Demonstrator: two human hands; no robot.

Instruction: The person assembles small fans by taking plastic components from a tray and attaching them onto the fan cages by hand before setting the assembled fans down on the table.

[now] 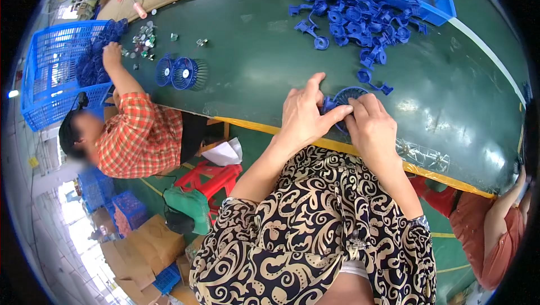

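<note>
My left hand and my right hand meet over a round blue fan cage near the front edge of the table. My left thumb reaches across to the cage, with the index finger raised. The bent fingers of my right hand grip its right side. A small blue plastic bracket piece shows beside my left thumb, partly hidden. Just beyond my hands lies a loose blue bracket. A large heap of similar blue brackets spreads toward the back.
A blue tray stands behind the heap. Two blue fan cages and small metal and green parts lie to the left. A co-worker in a checked shirt reaches toward a blue crate. Another person is at right.
</note>
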